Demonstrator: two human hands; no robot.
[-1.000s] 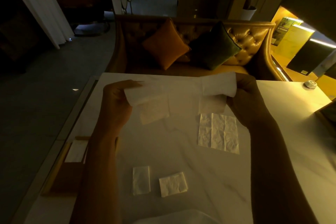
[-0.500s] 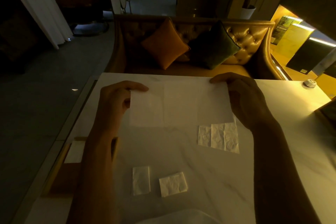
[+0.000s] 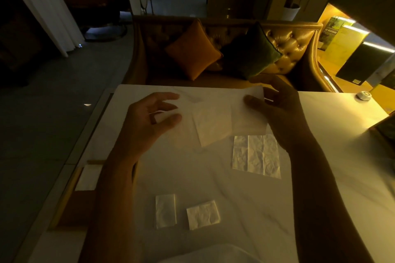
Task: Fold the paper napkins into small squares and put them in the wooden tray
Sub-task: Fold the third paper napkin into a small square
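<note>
Your thin white paper napkin (image 3: 213, 121) hangs spread between your two hands, above the far edge of the white marble tabletop (image 3: 235, 194). Your right hand (image 3: 277, 113) pinches its right edge, thumb in front and fingers behind. Your left hand (image 3: 147, 119) is at its left edge with fingers spread and relaxed. In this dim light you cannot tell whether it touches the paper. The sheet is so thin that it is partly see-through, and fold lines divide it into panels.

You have five napkins in view, counting the one you hold. A creased rectangular napkin (image 3: 256, 156) of three crinkled panels lies flat just below your right hand. Two small ones sit side by side towards the near edge, between your forearms: a narrow folded napkin (image 3: 165, 211) and, just right of it, a squarish folded napkin (image 3: 203, 214). The fifth, a flat white napkin (image 3: 88, 177), lies in the far end of the shallow wooden tray (image 3: 70, 209), a brown rectangle at the tabletop's left edge, partly under your left forearm.
</note>
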